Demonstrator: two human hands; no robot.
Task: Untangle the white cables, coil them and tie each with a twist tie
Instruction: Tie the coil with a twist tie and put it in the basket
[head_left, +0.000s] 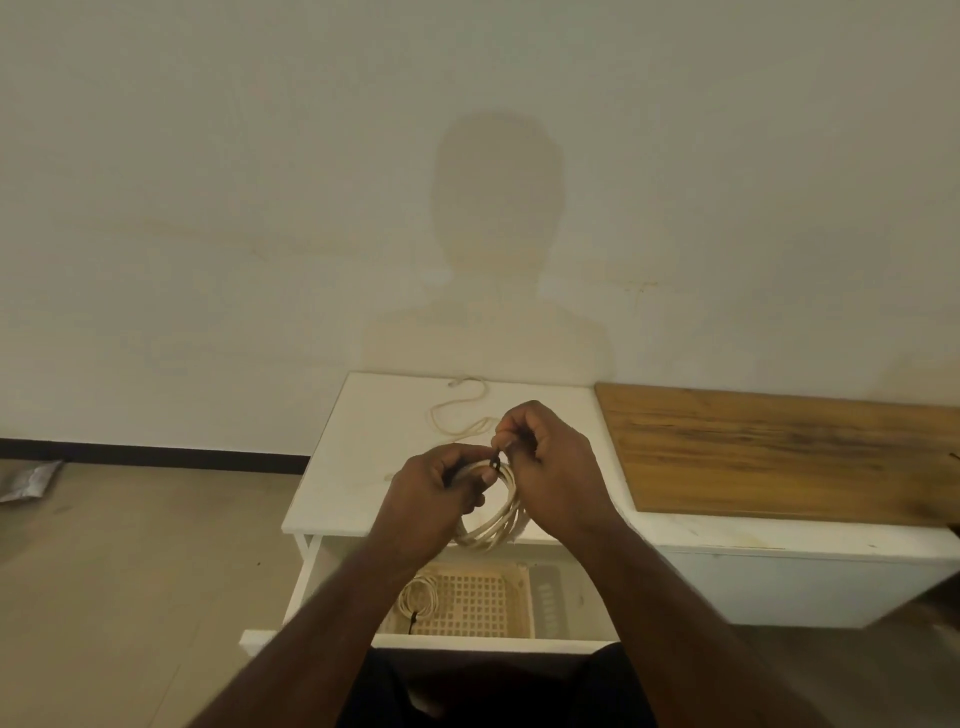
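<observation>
Coiled white cable, held in the air between both hands above the open drawer, hangs as a loop below the fingers. Nearest, a tied coil already lies in the drawer's lattice basket. Left hand grips the top of the loop; right hand pinches a dark twist tie standing at that gathered top, directly between the two thumbs. Winding the tie, by this reading, falls to the right hand, the left steadying. Beyond, a loose white cable trails across the white worktop, still uncoiled.
</observation>
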